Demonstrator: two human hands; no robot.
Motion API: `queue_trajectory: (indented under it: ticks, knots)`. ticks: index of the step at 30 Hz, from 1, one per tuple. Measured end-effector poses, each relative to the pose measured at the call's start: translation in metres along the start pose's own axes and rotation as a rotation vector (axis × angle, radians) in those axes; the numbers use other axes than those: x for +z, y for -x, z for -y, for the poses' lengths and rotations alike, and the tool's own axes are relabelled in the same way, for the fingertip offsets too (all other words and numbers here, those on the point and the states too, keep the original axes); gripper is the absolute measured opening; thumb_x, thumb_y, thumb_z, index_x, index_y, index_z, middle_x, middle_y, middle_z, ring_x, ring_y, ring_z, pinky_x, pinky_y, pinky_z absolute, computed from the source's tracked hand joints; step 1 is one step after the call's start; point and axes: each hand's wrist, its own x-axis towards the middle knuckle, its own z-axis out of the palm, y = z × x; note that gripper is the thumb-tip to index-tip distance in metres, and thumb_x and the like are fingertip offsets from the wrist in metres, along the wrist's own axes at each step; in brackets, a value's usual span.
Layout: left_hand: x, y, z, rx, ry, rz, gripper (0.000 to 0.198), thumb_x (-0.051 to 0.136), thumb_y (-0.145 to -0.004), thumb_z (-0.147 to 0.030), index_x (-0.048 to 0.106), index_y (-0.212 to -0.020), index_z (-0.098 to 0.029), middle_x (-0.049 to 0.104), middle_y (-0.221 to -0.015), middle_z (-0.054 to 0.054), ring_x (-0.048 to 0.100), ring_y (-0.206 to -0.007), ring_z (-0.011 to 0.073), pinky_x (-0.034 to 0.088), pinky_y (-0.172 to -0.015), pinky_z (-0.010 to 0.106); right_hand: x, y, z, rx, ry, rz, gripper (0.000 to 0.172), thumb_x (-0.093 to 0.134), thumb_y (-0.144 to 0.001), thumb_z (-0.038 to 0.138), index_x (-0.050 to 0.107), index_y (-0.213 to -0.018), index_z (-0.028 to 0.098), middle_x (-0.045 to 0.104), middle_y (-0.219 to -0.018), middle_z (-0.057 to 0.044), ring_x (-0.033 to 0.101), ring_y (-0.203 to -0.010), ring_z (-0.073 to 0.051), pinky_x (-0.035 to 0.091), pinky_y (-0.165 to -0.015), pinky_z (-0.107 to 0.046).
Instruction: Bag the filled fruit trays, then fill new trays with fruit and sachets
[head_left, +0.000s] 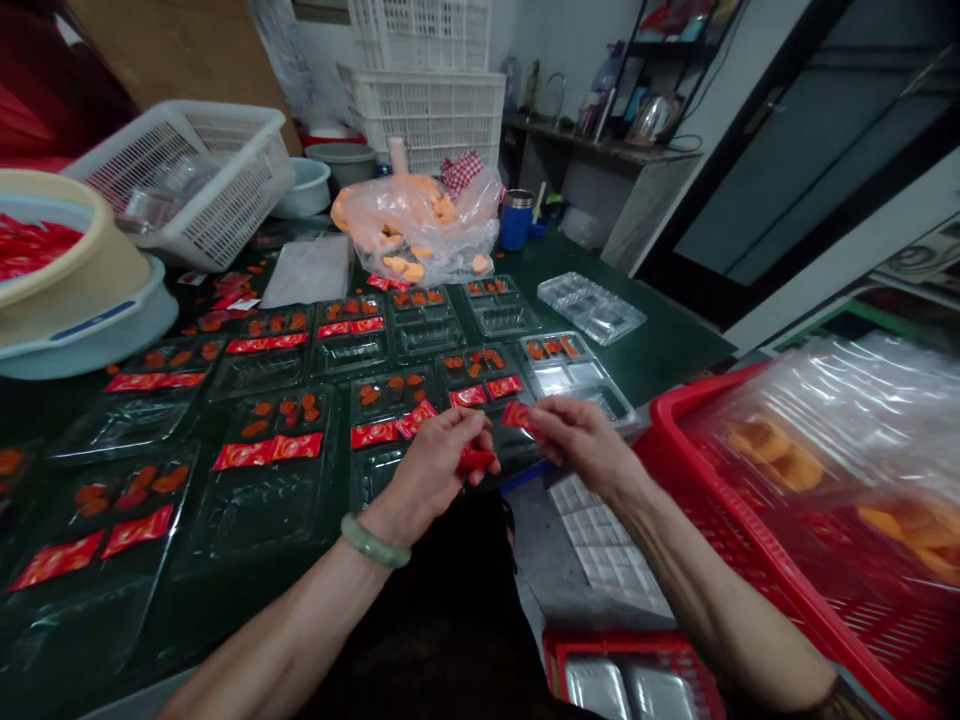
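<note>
Fingers of my left hand (431, 455), with a green bangle (375, 542) at the wrist, are curled around red packets (476, 459). My right hand (577, 440) pinches one red sachet (517, 415) between thumb and fingers, just above the table edge. Beneath and beyond my hands lie rows of clear plastic trays (259, 510). Their small compartments hold orange-brown pieces (472, 362), and many carry a pair of red sachets (274, 450). The tray (574, 378) nearest my right hand has orange pieces and no sachets showing.
A red basket (720, 500) of packed clear boxes stands at right. Stacked empty trays (591, 305) lie at the back right. A plastic bag (420, 225) of orange pieces, a blue cup (516, 220), a white basket (225, 190) and a tub (112, 250) of red sachets line the far and left sides.
</note>
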Motion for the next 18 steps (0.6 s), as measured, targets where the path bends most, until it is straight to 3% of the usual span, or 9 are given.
queue_trajectory:
  ticks: [3,5,7,10,11,13,14,16,18]
  knots:
    - [-0.003,-0.001,-0.007,-0.101,0.281,-0.100,0.006,0.053,-0.078,-0.016,0.056,-0.075,-0.011,0.058,-0.067,0.005,0.062,-0.059,0.0153,0.045,-0.045,0.021,-0.036,-0.036,0.000,-0.049,0.487,-0.188,0.022,0.044,-0.081,0.031,0.053,-0.066,0.017,0.049,-0.057,0.003,0.041,-0.049,-0.008,0.030,-0.047,-0.021]
    - [-0.004,0.000,-0.013,-0.117,0.398,-0.127,0.006,0.051,-0.075,-0.009,0.057,-0.075,-0.011,0.060,-0.072,0.007,0.065,-0.068,0.0182,0.051,-0.055,0.026,-0.058,-0.065,0.000,-0.034,0.775,-0.215,0.019,0.044,-0.079,0.021,0.053,-0.063,0.017,0.051,-0.059,0.002,0.044,-0.053,-0.009,0.032,-0.051,-0.022]
    - [-0.003,0.001,-0.017,-0.112,0.459,-0.110,0.013,0.049,-0.072,-0.003,0.058,-0.075,-0.010,0.062,-0.075,0.008,0.065,-0.074,0.0193,0.053,-0.062,0.028,-0.069,-0.090,-0.001,0.011,0.902,-0.184,0.015,0.052,-0.072,0.015,0.054,-0.057,0.017,0.053,-0.058,0.000,0.048,-0.056,-0.012,0.034,-0.054,-0.024]
    - [-0.002,-0.003,-0.018,-0.095,0.496,-0.054,0.020,0.045,-0.068,0.004,0.058,-0.075,-0.009,0.063,-0.080,0.009,0.065,-0.080,0.0193,0.053,-0.068,0.027,-0.062,-0.101,0.000,0.045,1.002,-0.218,0.006,0.060,-0.066,0.014,0.059,-0.061,0.017,0.058,-0.066,-0.004,0.053,-0.065,-0.018,0.036,-0.058,-0.028]
    - [-0.002,-0.005,-0.018,-0.089,0.504,-0.047,0.022,0.044,-0.067,0.005,0.058,-0.075,-0.009,0.063,-0.080,0.009,0.065,-0.080,0.0190,0.053,-0.070,0.027,-0.055,-0.096,0.002,0.000,1.032,-0.270,0.001,0.061,-0.068,0.016,0.061,-0.067,0.017,0.059,-0.072,-0.006,0.054,-0.070,-0.020,0.037,-0.060,-0.029]
    - [-0.001,-0.009,-0.015,-0.077,0.517,-0.049,0.024,0.043,-0.066,0.007,0.058,-0.074,-0.010,0.063,-0.079,0.009,0.065,-0.079,0.0178,0.052,-0.074,0.028,-0.037,-0.077,0.008,-0.204,1.002,-0.309,0.011,0.060,-0.074,0.024,0.062,-0.082,0.017,0.059,-0.081,-0.007,0.054,-0.074,-0.020,0.039,-0.062,-0.030]
    - [0.000,-0.011,-0.014,-0.069,0.523,-0.048,0.024,0.043,-0.065,0.007,0.058,-0.073,-0.010,0.063,-0.077,0.007,0.064,-0.077,0.0164,0.051,-0.075,0.028,-0.026,-0.064,0.012,-0.345,0.945,-0.254,0.017,0.060,-0.076,0.028,0.061,-0.089,0.018,0.059,-0.083,-0.007,0.054,-0.073,-0.018,0.041,-0.062,-0.029]
    - [0.002,-0.014,-0.011,-0.041,0.522,-0.029,0.026,0.042,-0.064,0.008,0.058,-0.068,-0.011,0.062,-0.072,0.004,0.063,-0.070,0.0129,0.050,-0.074,0.025,-0.005,-0.037,0.019,-0.576,0.786,0.031,0.026,0.059,-0.079,0.029,0.059,-0.103,0.020,0.060,-0.089,-0.006,0.056,-0.074,-0.016,0.044,-0.064,-0.028]
    - [0.006,-0.015,-0.010,-0.031,0.491,0.011,0.027,0.041,-0.063,0.009,0.057,-0.065,-0.013,0.060,-0.067,0.001,0.059,-0.063,0.0097,0.049,-0.070,0.022,0.013,-0.015,0.023,-0.690,0.722,0.232,0.030,0.057,-0.082,0.024,0.056,-0.112,0.022,0.058,-0.101,-0.007,0.057,-0.083,-0.017,0.046,-0.070,-0.029]
